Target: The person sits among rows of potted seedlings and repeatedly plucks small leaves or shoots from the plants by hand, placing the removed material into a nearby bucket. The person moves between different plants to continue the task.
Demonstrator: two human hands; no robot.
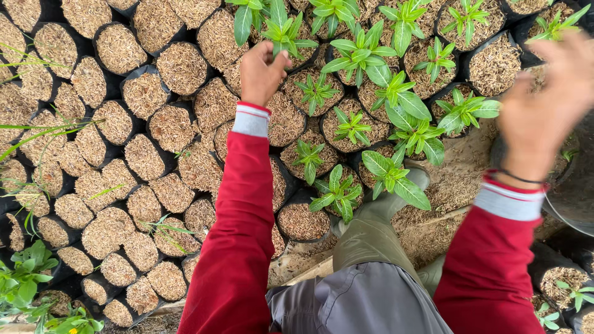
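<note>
Husk-topped bags [179, 67] crowd edge to edge; left hand [261, 73] pinches a seedling [286, 34] (right hand [544, 111] blurred, spread).

I see my red sleeves with grey-and-white striped cuffs, a thin dark band on my right wrist [518, 178] at three o'clock, grey trousers, and an olive rubber boot [385, 207].

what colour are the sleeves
Red sleeves with grey cuffs, clearest in the head view.

Husk-strewn ground [458, 179] carries packed black grow bags [145, 158], some with seedlings [352, 127].
</note>
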